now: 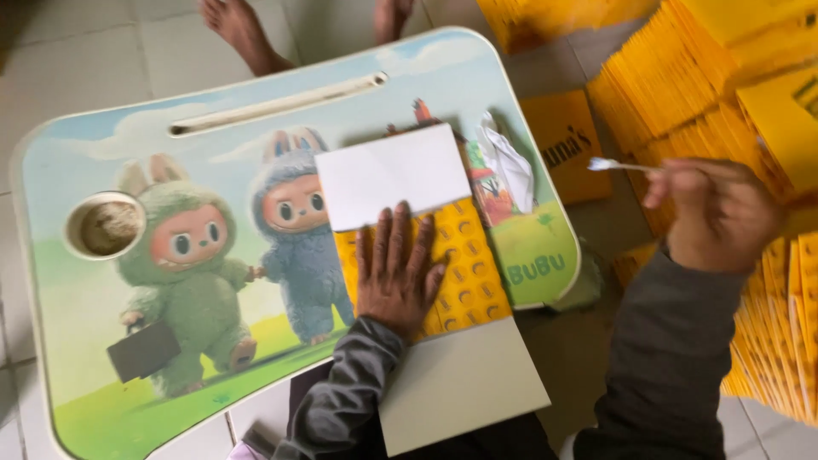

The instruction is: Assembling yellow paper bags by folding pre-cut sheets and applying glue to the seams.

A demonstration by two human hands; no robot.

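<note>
My left hand [399, 270] lies flat, fingers spread, on a yellow patterned cardboard sheet [467, 271] that rests on a small lap table [213, 128] printed with cartoon creatures. One white flap of the sheet [390, 173] folds up at the far end, and a grey flap [464, 381] hangs over the near edge. My right hand [716, 213] is raised off to the right of the table, above yellow stacks, and pinches a thin white brush or stick [618, 164] that points left.
Stacks of flat yellow cardboard [682, 77] fill the floor on the right. A crumpled white plastic wrapper [509, 166] lies beside the sheet. A round cup recess [106, 225] sits at the table's left. Another person's bare feet [247, 30] are beyond the table.
</note>
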